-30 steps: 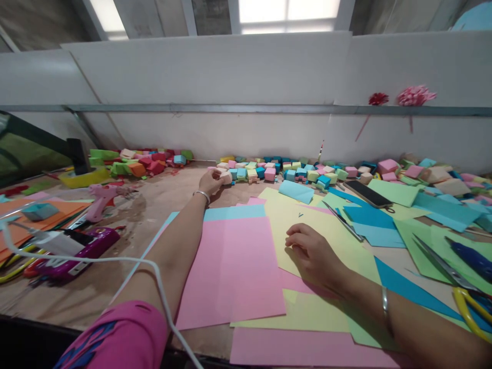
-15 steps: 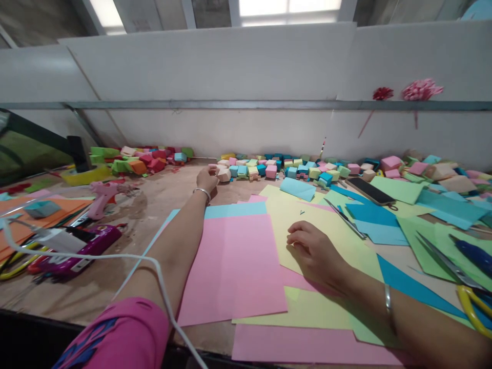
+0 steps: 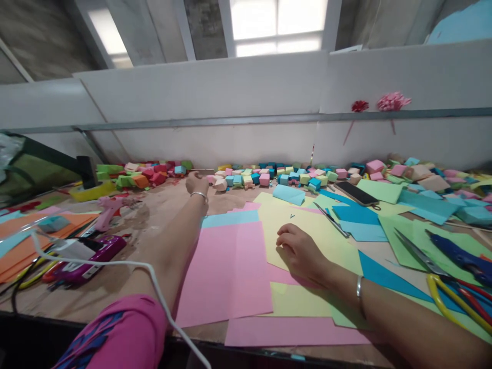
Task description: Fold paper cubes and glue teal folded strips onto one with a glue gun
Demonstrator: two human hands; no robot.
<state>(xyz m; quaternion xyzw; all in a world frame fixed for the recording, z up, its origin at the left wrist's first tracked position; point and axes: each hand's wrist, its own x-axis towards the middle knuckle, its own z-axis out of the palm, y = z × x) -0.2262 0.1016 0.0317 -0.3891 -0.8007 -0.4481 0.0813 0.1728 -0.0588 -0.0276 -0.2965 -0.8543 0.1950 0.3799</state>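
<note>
My left hand [image 3: 197,183] reaches to the back of the table, its fingers curled and seen from behind. Whatever may be between those fingers is hidden. Just right of it stands a row of small folded paper cubes [image 3: 264,179] in pink, blue, yellow and cream. My right hand [image 3: 300,252] rests empty on yellow paper [image 3: 315,218], fingers loosely bent, thumb apart. Between my forearms lies a large pink sheet [image 3: 223,271] with a light-blue strip of paper [image 3: 230,219] showing along its far edge.
At left are a pink glue gun [image 3: 108,211], a purple power strip [image 3: 90,261] and yellow tape [image 3: 92,191]. A white cable [image 3: 149,271] crosses over my left forearm. Scissors [image 3: 423,256], a blue-handled tool [image 3: 457,251] and a phone [image 3: 357,193] lie at right.
My left hand has moved slightly left, away from the cream cube at the row's end. The camera view has tilted up a little; my right hand stays on the paper.
</note>
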